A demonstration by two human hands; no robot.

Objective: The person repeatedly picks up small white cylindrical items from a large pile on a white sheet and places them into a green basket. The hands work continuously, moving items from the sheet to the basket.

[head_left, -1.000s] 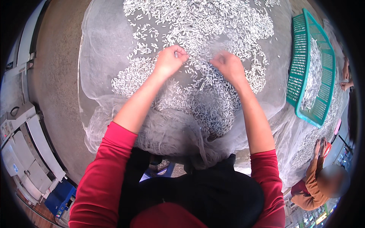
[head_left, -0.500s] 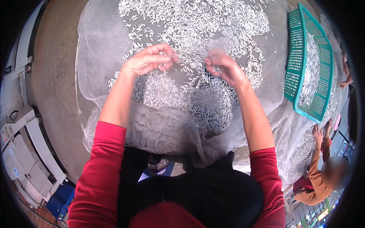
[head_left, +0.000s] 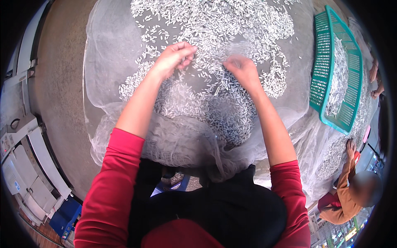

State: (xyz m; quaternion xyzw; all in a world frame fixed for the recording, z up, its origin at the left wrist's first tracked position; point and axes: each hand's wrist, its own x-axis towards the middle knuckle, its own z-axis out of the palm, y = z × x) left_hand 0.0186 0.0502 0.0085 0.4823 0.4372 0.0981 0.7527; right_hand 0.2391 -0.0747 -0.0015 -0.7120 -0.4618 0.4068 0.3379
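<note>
Many small, short, rod-shaped pieces (head_left: 248,20), white to silvery, lie scattered over a grey surface covered with sheer netting. My left hand (head_left: 177,59) hovers at the left side of the spread, thumb and fingers pinched together; what they hold, if anything, is too small to make out. Across from it, my right hand (head_left: 243,71) is over the pieces with its fingers curled and smeared by motion, so their grip is hidden. Nearer to me, below the hands, lies a denser pile of greyer pieces (head_left: 231,120), bordered by bunched white netting (head_left: 178,144).
A green perforated plastic basket (head_left: 324,62) holding similar pieces stands at the right. Beyond it more pieces lie on a surface, where a co-worker in a brown sleeve (head_left: 345,194) reaches in. Grey machine panels (head_left: 33,165) and a blue box (head_left: 65,217) are at the left.
My left hand has shifted to the right and slightly up, its fingers now pinched closer. My right hand has turned palm down. The co-worker's hands at the right have moved a little.
</note>
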